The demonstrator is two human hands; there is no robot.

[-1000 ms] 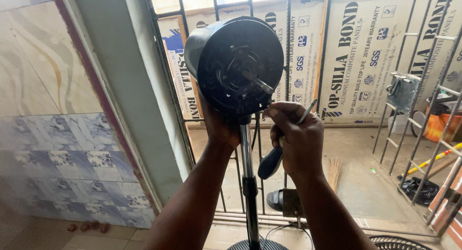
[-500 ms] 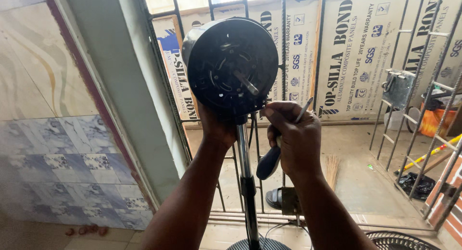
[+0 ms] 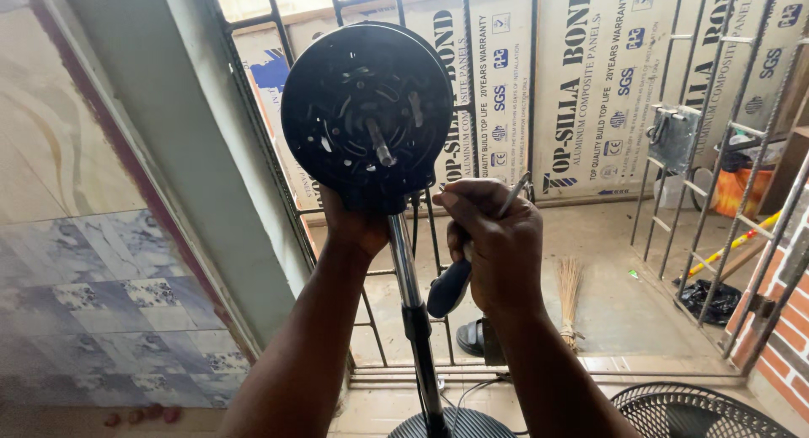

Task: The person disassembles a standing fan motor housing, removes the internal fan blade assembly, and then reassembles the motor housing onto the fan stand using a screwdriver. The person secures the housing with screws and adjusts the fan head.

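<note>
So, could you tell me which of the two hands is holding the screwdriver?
The right hand, fingers closed round the screwdriver with its dark handle pointing down. The left hand grips under the black fan motor housing.

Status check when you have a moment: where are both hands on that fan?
Left hand grips beneath fan motor head. Right hand closed on screwdriver, beside the pole. Bare shaft exposed; nothing blocking.
</note>
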